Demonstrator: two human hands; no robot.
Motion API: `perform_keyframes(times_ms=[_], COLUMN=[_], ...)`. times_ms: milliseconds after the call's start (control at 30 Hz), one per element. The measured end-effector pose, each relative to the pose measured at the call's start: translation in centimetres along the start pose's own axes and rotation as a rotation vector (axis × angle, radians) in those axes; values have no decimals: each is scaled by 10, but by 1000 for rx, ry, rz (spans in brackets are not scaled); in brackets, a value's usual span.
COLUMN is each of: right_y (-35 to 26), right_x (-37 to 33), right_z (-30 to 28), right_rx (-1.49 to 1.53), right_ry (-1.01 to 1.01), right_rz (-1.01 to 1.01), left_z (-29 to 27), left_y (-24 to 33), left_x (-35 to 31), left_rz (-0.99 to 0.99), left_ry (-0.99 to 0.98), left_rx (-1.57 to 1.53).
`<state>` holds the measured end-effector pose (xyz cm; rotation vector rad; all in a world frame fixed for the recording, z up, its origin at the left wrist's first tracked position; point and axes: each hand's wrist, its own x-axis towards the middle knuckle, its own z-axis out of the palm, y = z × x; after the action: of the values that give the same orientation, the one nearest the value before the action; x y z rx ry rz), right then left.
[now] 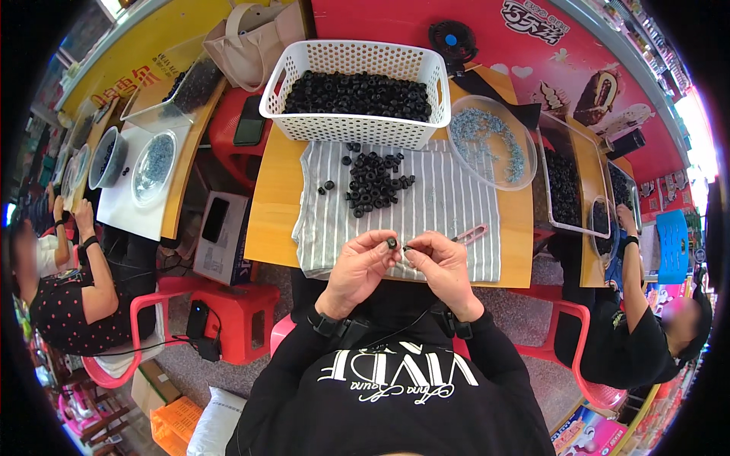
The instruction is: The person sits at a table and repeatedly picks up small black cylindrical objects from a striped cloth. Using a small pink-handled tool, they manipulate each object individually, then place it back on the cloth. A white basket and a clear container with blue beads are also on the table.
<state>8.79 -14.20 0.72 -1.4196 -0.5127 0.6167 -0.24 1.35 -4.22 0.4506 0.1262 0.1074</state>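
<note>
My left hand is closed, pinching a small black ring-shaped part between thumb and forefinger. Close beside it, my right hand is closed too, its fingertips pressed together on a tiny dark piece too small to name. Both hands hover over the near edge of a grey-and-white striped cloth. Beyond them on the cloth lies a loose pile of black round parts. A slim pink tool lies just right of my right hand.
A white perforated basket of black parts stands at the table's back. Right of it, a round clear dish holds small bluish pieces. A black fan sits behind. People work at side tables left and right; red stools stand around.
</note>
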Motion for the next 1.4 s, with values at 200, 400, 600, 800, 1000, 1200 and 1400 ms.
perform_keyframes(times_ms=[200,400,600,800,1000,1200,1400], right_y=[-5,-6,-4,-8,-5,-1,-1], right_x=[-1,-1,-4,-3,-1,0,-2], right_z=[1,3,1,3,6,7,7], right_rx=[-13,15,2,46,37,50,61], right_ry=[-4,3,33,21,17,26,35], right_rz=[26,-8,14,-13,-44,-63,-79], left_z=[-3,4,6,1,3,3,2], left_y=[-2,2,3,-3,-4,-5,-5], left_x=[-3,3,0,0,1,-1,-2], left_rz=[-16,-32,-33,-79,-36,-17,-6], left_ry=[23,26,28,38,24,61,51], left_rx=[2,-16,-54,-64,5,73,123])
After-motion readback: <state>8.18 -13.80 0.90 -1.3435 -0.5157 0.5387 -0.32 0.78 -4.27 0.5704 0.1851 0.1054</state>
